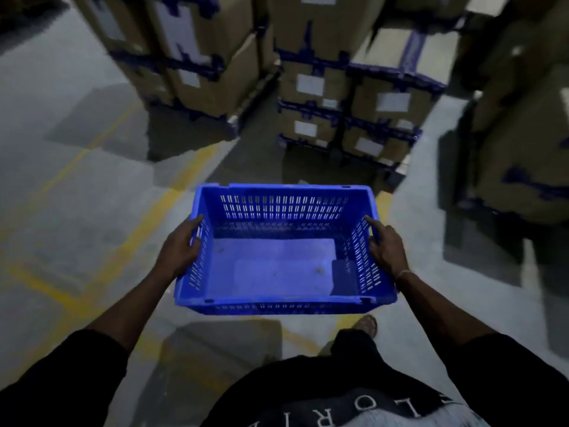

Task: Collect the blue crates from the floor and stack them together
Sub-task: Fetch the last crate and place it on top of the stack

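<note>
The person carries one empty blue crate between both hands, clear of the floor. The left hand grips the left wall, fingers curled over its rim; the right hand grips the right wall, forefinger stretched along the rim. Stacked cardboard boxes stand beyond the fingers. This looks like the carrying step; next comes finding another crate or stack, none visible here.

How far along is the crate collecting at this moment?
Done: one blue crate is off the floor. In hand: the left hand and right hand grip its two short sides, carrying it empty toward stacked cardboard boxes. Left: no other crate or stack is in view, so stacking is not yet done.
</note>
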A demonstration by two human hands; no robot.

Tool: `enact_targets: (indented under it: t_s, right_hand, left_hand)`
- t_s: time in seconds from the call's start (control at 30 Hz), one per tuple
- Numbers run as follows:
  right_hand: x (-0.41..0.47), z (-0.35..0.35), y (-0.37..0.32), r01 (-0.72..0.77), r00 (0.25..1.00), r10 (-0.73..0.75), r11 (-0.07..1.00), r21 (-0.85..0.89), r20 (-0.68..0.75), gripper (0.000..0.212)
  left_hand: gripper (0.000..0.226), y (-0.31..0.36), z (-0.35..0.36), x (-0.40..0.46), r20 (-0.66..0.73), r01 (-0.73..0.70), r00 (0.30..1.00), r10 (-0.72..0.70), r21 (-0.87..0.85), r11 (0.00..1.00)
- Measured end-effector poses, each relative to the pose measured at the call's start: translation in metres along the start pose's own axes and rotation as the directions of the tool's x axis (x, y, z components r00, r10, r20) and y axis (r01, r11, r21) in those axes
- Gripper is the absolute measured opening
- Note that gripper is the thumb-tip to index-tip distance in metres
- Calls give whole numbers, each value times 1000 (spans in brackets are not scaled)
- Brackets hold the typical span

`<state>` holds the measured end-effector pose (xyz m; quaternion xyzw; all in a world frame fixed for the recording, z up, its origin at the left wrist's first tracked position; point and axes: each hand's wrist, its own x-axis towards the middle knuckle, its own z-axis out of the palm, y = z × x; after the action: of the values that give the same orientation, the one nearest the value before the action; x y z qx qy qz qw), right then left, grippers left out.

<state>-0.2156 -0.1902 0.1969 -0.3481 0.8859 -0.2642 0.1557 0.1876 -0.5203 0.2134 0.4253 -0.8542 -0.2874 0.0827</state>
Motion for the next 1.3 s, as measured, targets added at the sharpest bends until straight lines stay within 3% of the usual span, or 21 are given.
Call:
enact_targets:
  t_s: [0.23,0.47,0.7,0.8,0.9,1.17,1.3]
  right_hand:
    - [-49,-47,81,-220,957,228,973,66,-181,51]
    - [-93,-99,172,-406,849,431,902,147,-307,50]
    - [-137,-159,278,-554,698,608,793,253,-378,48]
    - [-159,-185,317,-608,618,675,736,299,-403,47]
    - [-180,-214,350,-636,551,718,691,344,-424,47]
    - [-228,-282,427,-695,351,795,575,431,-495,49]
    - [-244,-315,467,-715,258,823,515,473,-506,52]
  left_hand:
    - [61,97,56,78,164,-251,955,248,-2,968]
    - [60,215,136,125,300,-372,882,364,-31,928]
    - [64,364,241,160,442,-562,713,544,-104,821]
    - [65,433,284,164,449,-631,674,587,-63,773]
    - [71,501,322,162,461,-701,590,662,-112,704]
    - [80,654,425,168,552,-788,403,730,-197,584]
    - [73,736,477,166,565,-825,306,766,-244,510]
